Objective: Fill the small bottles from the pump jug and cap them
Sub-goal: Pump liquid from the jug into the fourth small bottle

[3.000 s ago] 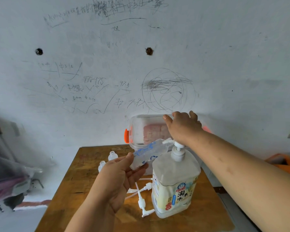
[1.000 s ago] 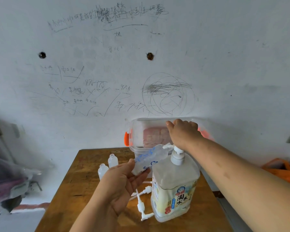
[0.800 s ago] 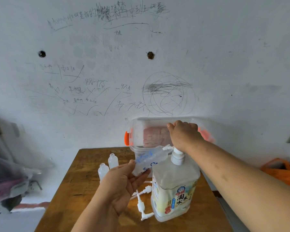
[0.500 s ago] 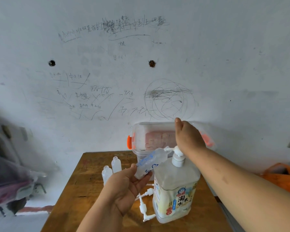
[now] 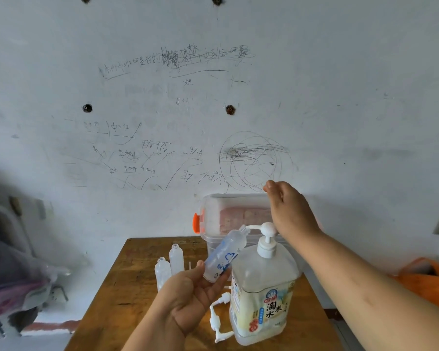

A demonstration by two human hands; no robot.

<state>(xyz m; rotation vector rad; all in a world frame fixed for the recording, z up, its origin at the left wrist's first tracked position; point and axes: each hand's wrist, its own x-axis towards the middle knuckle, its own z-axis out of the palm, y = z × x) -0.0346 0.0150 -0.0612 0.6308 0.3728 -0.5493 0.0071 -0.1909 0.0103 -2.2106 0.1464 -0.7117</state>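
My left hand point(image 5: 188, 300) grips a small clear bottle point(image 5: 224, 254) with blue print, tilted so that its mouth meets the spout of the white pump head point(image 5: 266, 230). The pump sits on a large clear jug point(image 5: 261, 295) with a yellow label, standing on the wooden table point(image 5: 127, 287). My right hand point(image 5: 288, 211) is raised above and behind the pump head, fingers loosely bent and holding nothing, with the wrist close to the pump top. Two uncapped empty small bottles point(image 5: 176, 257) stand upright left of the jug. Loose white pump caps point(image 5: 217, 317) lie by the jug's base.
A clear plastic box point(image 5: 226, 216) with an orange latch stands at the back of the table against the scribbled wall. An orange bag point(image 5: 426, 282) sits lower right, off the table. Blurred bags and a frame point(image 5: 10, 274) fill the left side.
My right hand, which was pressing down on the pump head, has lifted off it and risen, and the pump head has come back up. The left hand keeps the bottle at the spout.
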